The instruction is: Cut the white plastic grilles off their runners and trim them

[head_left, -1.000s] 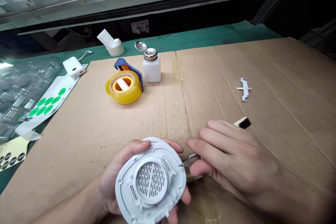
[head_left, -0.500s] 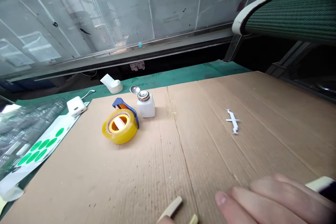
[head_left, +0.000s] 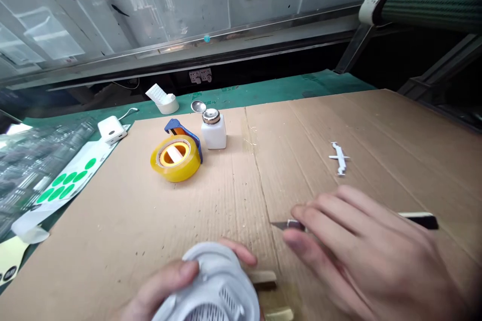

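Note:
My left hand (head_left: 165, 281) is closed around a round light-grey plastic plug-in device (head_left: 214, 281) with slotted vents, at the bottom of the view. Two flat plug pins (head_left: 280, 314) stick out from its right side. A craft knife (head_left: 417, 219) is gripped in my right hand (head_left: 369, 246), its pointed blade aimed left toward the device but apart from it. The knife's dark handle end shows behind the hand. Farther off, a small white cross-shaped plastic piece (head_left: 340, 159) lies on the cardboard (head_left: 211, 215).
Back left stand a tape roll (head_left: 176, 173) with a blue dispenser (head_left: 184, 133) and a white pump bottle (head_left: 214, 135), lid open. Behind are a label roll (head_left: 168, 105) and a white box (head_left: 112, 129). Green dot stickers (head_left: 75, 175) and clear plastic bags lie left.
Both hands have come up farther into view. The grey device in my left hand and the knife blade in my right now show. The view has tilted down slightly.

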The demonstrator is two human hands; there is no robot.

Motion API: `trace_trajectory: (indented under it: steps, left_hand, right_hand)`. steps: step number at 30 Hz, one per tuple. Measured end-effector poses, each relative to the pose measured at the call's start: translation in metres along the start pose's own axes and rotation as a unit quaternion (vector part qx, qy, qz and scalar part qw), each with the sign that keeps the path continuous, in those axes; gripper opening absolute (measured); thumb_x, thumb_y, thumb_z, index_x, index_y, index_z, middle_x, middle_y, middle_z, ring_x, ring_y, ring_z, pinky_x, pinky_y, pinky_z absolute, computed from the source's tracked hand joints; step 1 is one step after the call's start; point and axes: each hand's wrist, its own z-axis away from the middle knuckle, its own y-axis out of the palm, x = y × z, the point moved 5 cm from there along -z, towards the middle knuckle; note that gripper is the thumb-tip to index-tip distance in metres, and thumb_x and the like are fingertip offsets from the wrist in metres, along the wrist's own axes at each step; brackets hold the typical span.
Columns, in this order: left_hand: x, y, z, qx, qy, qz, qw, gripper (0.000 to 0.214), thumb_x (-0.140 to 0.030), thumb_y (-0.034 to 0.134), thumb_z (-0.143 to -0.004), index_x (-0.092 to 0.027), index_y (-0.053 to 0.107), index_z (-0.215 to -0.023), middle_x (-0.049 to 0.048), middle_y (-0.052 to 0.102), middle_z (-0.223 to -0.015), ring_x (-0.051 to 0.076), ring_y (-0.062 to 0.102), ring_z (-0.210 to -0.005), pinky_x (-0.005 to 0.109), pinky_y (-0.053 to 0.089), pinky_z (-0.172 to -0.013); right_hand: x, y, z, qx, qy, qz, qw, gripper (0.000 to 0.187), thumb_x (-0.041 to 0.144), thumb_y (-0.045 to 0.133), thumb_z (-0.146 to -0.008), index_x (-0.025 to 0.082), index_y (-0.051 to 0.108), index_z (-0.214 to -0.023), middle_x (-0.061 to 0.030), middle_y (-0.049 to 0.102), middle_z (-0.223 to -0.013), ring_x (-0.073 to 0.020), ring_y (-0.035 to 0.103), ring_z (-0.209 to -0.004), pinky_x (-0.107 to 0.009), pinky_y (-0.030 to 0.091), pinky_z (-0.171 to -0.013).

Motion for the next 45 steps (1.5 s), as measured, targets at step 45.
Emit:
trace_trajectory:
  steps: [45]
  left_hand:
    - [0.008,0.004,0.001,0.04,-0.143,0.154,0.977,0.054,-0.057,0.062,-0.085,-0.021,0.062,-0.125,0.0203,0.07,-0.109,0.027,0.075,-0.082,0.024,0.058,-0.052]
  right_hand:
    - [0.028,0.011,0.0,0.059,-0.101,-0.213,0.97,0.024,0.034,0.06,-0.096,0.012,0.068,-0.088,-0.0006,0.057,-0.07,-0.0146,0.043,-0.062,-0.033,0.03,-0.057]
